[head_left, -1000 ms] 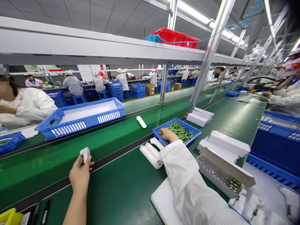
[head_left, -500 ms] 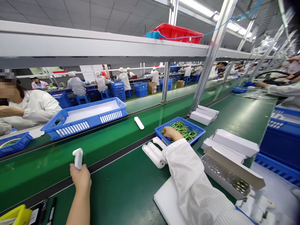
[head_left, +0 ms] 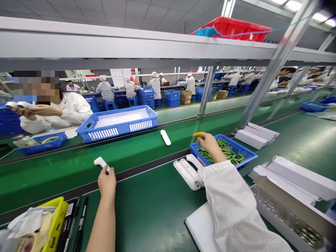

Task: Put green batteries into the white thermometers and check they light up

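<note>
Right hand (head_left: 210,145) rose over green worktable (head_left: 147,210), perhaps gripping battery (head_left: 198,134).

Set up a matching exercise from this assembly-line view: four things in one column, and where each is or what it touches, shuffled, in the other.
Things
1. left hand
2. right hand
3. red bin
4. yellow box

Places
A. up on the overhead shelf
B. at the lower left, beside black pens
C. touching a white device on the green belt
D. pinching a yellow piece above the blue tray of green batteries

Pairs: 1-C, 2-D, 3-A, 4-B
</note>
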`<control>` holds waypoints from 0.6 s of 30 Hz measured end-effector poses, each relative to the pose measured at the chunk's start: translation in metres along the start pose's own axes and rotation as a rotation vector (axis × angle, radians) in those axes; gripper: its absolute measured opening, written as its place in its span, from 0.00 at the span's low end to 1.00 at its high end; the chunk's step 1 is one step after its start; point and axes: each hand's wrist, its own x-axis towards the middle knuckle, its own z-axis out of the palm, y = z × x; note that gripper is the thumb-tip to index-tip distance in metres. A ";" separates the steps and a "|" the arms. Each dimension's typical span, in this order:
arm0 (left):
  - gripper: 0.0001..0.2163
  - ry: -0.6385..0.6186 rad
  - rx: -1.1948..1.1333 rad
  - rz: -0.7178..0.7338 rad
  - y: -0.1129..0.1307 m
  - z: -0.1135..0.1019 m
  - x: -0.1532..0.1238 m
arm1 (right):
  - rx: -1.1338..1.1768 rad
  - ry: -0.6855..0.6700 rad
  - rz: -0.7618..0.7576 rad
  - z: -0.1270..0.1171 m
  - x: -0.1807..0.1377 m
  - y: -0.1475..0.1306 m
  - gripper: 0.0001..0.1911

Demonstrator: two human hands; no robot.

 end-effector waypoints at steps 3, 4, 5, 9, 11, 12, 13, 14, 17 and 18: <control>0.20 -0.057 -0.067 -0.018 0.020 -0.006 -0.013 | 0.066 -0.063 -0.075 0.018 0.003 -0.024 0.16; 0.18 -0.097 -0.106 -0.001 0.026 -0.008 -0.018 | 0.074 -0.089 -0.098 0.028 0.005 -0.033 0.16; 0.16 -0.141 -0.148 0.019 0.032 -0.008 -0.022 | 0.071 -0.114 -0.116 0.039 0.008 -0.042 0.14; 0.14 -0.271 -0.277 0.092 0.047 -0.008 -0.033 | -0.009 -0.195 -0.123 0.089 0.021 -0.075 0.09; 0.14 -0.298 -0.307 0.111 0.048 -0.008 -0.035 | -0.056 -0.207 -0.094 0.114 0.023 -0.089 0.13; 0.14 -0.309 -0.313 0.115 0.048 -0.008 -0.034 | -0.075 -0.207 -0.075 0.124 0.022 -0.095 0.14; 0.14 -0.316 -0.318 0.118 0.047 -0.008 -0.034 | -0.087 -0.203 -0.056 0.134 0.020 -0.100 0.15; 0.14 -0.319 -0.321 0.118 0.046 -0.008 -0.033 | -0.094 -0.196 -0.037 0.142 0.018 -0.105 0.16; 0.14 -0.308 -0.329 0.105 0.044 -0.010 -0.030 | -0.067 -0.187 0.006 0.158 0.010 -0.117 0.18; 0.14 -0.302 -0.334 0.097 0.043 -0.011 -0.030 | -0.042 -0.194 0.018 0.159 0.008 -0.121 0.18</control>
